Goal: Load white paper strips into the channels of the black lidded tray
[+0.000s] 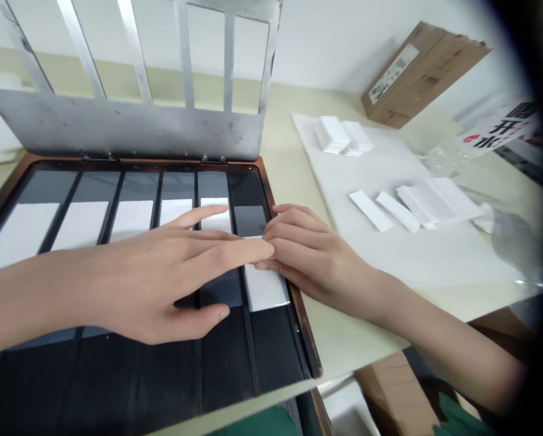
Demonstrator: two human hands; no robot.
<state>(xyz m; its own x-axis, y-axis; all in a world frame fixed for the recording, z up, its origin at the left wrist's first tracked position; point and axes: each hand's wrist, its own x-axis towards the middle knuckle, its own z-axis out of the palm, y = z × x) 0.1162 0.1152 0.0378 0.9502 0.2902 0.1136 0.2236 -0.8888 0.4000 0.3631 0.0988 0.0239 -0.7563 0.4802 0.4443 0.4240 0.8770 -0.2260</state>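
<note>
Both hands flat, fingers spread, on white strip (266, 286) in tray (305, 327): left hand (162, 272), right hand (307, 254). Gripping nothing. More strips (389, 209) at 2 o'clock on table (289, 175).

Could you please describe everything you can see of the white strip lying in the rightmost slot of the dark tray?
The white strip is a flat, plain rectangle, paper-like or thin plastic, lying lengthwise in the rightmost slot of the dark tray, beside its brown wooden rim. Its near end is bare; its far end is covered by fingers of the left hand and right hand, which press on it. Similar strips fill the other slots.
</note>
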